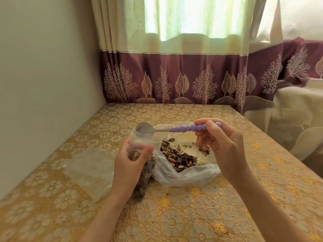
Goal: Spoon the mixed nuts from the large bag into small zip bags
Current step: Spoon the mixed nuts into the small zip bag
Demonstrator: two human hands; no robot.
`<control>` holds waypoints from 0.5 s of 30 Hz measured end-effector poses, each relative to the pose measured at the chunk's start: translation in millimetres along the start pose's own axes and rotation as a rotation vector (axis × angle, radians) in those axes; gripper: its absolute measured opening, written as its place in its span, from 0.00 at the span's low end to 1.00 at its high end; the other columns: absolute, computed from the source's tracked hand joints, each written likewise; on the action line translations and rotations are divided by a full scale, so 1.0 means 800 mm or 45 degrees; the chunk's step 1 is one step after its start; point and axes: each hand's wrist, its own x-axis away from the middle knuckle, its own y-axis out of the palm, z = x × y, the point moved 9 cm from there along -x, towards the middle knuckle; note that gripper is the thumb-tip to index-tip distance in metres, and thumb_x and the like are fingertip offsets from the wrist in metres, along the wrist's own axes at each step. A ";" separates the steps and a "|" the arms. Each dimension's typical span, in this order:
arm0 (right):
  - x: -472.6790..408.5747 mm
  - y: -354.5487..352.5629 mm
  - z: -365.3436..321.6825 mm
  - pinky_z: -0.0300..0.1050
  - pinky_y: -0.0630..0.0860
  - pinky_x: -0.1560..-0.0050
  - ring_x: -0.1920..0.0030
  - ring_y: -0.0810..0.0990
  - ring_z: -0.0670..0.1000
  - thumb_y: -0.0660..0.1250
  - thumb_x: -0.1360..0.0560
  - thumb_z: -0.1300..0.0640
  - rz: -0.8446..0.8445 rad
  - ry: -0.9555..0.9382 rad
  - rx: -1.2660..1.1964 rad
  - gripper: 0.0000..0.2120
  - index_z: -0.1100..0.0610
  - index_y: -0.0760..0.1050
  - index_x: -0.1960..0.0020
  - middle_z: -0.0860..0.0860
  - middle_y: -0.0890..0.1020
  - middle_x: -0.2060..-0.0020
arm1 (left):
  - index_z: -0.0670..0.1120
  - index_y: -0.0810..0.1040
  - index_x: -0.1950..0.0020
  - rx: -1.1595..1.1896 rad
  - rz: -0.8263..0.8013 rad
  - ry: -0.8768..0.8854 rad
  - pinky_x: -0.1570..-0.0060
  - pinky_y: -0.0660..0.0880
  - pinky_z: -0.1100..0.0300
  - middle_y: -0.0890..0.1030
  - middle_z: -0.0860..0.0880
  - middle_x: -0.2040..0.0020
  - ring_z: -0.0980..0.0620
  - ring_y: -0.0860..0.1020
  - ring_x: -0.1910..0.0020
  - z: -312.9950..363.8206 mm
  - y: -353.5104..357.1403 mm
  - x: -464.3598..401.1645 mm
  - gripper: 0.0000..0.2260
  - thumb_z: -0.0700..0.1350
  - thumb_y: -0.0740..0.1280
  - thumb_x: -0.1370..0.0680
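1. Two bare forearms reach in from the near edge over the table point(192, 215), which is covered with a gold floral cloth.
2. The left hand point(130, 160) has its grip curled round a small zip bag point(141, 147), thumb on one side and fingers on the other; the bag stands upright with its mouth open and is already well filled with nuts.
3. The right hand point(221, 138) pinches the purple beaded handle of a spoon point(174, 129) between thumb and fingers, so this grip is closed on the handle.
4. The spoon's metal bowl sits right at the mouth of the small zip bag, tilted toward it.
5. Between the hands lies the large bag point(185, 173), clear plastic, open and slumped on the table, with mixed nuts point(178, 158) heaped inside.
6. To the left of the left hand, empty clear bags point(87, 166) lie flat on the table.
7. Beyond the table's far edge hangs a curtain point(174, 75) with a maroon band printed with trees and leaves; a plain wall point(43, 75) stands on the left.
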 end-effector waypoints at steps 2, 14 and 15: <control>-0.002 -0.012 0.005 0.39 0.71 0.72 0.71 0.76 0.48 0.60 0.27 0.58 0.058 0.015 -0.020 0.11 0.63 0.79 0.56 0.52 0.79 0.71 | 0.42 0.78 0.47 -0.012 -0.011 0.003 0.44 0.68 0.72 0.78 0.65 0.45 0.63 0.74 0.42 -0.002 0.001 -0.001 0.27 0.61 0.69 0.36; 0.010 -0.133 0.075 0.31 0.65 0.76 0.74 0.69 0.42 0.61 0.21 0.57 0.616 0.251 0.137 0.12 0.59 0.77 0.60 0.45 0.78 0.77 | 0.46 0.79 0.58 -0.009 -0.024 0.057 0.51 0.65 0.80 0.75 0.59 0.38 0.72 0.72 0.43 0.007 0.003 0.001 0.17 0.60 0.69 0.34; 0.011 -0.136 0.074 0.31 0.66 0.76 0.74 0.69 0.42 0.61 0.21 0.56 0.628 0.235 0.184 0.13 0.58 0.78 0.61 0.44 0.78 0.78 | 0.45 0.79 0.57 -0.009 -0.021 0.074 0.54 0.65 0.82 0.74 0.61 0.39 0.74 0.72 0.46 0.008 0.003 0.001 0.18 0.60 0.68 0.34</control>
